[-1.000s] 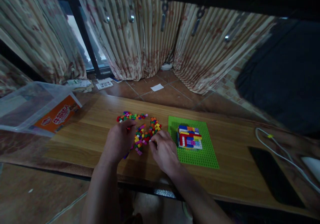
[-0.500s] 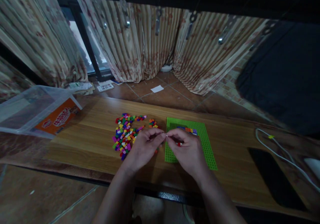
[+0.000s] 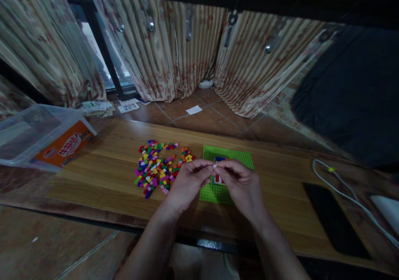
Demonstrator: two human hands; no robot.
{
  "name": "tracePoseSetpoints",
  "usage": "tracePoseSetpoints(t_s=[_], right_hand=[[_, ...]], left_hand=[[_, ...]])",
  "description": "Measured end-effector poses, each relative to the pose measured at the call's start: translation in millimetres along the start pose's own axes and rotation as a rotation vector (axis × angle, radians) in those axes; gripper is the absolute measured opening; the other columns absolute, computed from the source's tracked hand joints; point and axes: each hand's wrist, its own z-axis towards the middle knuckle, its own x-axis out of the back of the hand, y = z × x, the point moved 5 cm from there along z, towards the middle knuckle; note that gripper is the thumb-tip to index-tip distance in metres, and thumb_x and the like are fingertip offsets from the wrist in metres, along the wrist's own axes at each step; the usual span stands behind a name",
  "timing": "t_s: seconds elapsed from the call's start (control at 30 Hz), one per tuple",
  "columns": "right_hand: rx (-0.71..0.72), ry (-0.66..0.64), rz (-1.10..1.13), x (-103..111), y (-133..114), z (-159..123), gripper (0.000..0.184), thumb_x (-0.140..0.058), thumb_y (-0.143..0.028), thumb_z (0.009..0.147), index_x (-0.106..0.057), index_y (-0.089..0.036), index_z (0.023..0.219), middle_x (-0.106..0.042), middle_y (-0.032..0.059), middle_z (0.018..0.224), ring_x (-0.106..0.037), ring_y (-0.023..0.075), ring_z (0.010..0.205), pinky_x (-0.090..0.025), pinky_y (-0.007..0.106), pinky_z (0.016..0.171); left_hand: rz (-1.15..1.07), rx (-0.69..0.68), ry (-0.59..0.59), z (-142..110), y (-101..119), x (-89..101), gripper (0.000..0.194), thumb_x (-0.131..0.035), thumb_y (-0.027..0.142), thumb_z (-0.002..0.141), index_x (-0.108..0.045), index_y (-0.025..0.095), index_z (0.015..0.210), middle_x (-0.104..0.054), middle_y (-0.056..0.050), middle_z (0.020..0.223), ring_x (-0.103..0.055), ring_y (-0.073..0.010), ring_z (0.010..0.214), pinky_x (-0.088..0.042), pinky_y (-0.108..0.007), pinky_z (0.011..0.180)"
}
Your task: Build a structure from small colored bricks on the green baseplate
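Note:
Between the fingertips of both hands is a small white toy brick [image 3: 215, 166]. My left hand [image 3: 190, 182] pinches it from the left, and my right hand [image 3: 239, 182] pinches it from the right. Both hands hover over a green studded baseplate [image 3: 207, 194]. On the plate, partly hidden by my right hand, several bricks are fixed, among them a red brick [image 3: 217, 179] and a blue brick [image 3: 220, 159]. Left of my left hand, a loose pile of small colored bricks [image 3: 152, 169] lies on the wooden board.
At the far left stands a clear plastic bin [image 3: 40, 126] with an orange label. To the right lie a black flat slab [image 3: 335, 219] and a white cable [image 3: 336, 184]. Striped curtains [image 3: 174, 55] hang behind the wooden board [image 3: 106, 180].
Both hands have moved slightly right, further over the baseplate, still pinching together. The white brick shows more clearly between the fingertips. The whole view has shifted a little.

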Motion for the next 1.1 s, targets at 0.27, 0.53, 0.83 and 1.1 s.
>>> tracePoseSetpoints(t_s=[0.27, 0.53, 0.83, 1.1], right_hand=[[-0.007, 0.208, -0.122, 62.1, 14.5, 10.8, 0.012, -0.071, -0.034, 0.077, -0.073, -0.023, 0.079, -0.068, 0.0021, 0.087, -0.063, 0.0177, 0.081, -0.049, 0.031, 0.072], [0.036, -0.036, -0.287, 36.1, 31.9, 6.4, 0.012, -0.066, -0.035, 0.082, -0.074, -0.026, 0.081, -0.063, 0.0033, 0.096, -0.061, 0.0198, 0.092, -0.048, 0.038, 0.084], [0.088, -0.052, -0.498, 29.5, 29.8, 4.1, 0.008, -0.067, -0.030, 0.081, -0.074, -0.028, 0.079, -0.062, 0.0038, 0.100, -0.056, 0.0231, 0.101, -0.044, 0.043, 0.090], [0.035, 0.012, -0.395, 33.1, 39.1, 5.9, 0.009, -0.069, -0.032, 0.077, -0.073, -0.025, 0.082, -0.064, 0.0052, 0.105, -0.059, 0.0231, 0.102, -0.045, 0.045, 0.094]], left_hand=[[0.314, -0.101, 0.052, 5.1, 1.4, 4.3, 0.022, -0.056, 0.028, 0.082, -0.073, 0.016, 0.090, -0.062, 0.000, 0.069, -0.050, -0.0099, 0.062, -0.039, -0.022, 0.061], [0.561, -0.117, -0.090, 0.7, -12.3, -4.5, 0.030, -0.048, 0.026, 0.085, -0.072, 0.019, 0.102, -0.064, 0.001, 0.071, -0.052, -0.0115, 0.062, -0.039, -0.022, 0.059], [0.663, -0.144, -0.108, -4.6, -9.4, -16.9, 0.035, -0.045, 0.020, 0.085, -0.071, 0.022, 0.108, -0.068, 0.001, 0.078, -0.057, -0.0137, 0.068, -0.043, -0.025, 0.069], [0.675, -0.152, -0.108, -3.0, -17.0, -18.2, 0.035, -0.045, 0.025, 0.086, -0.069, 0.022, 0.112, -0.068, 0.000, 0.077, -0.056, -0.0143, 0.065, -0.043, -0.025, 0.064]])
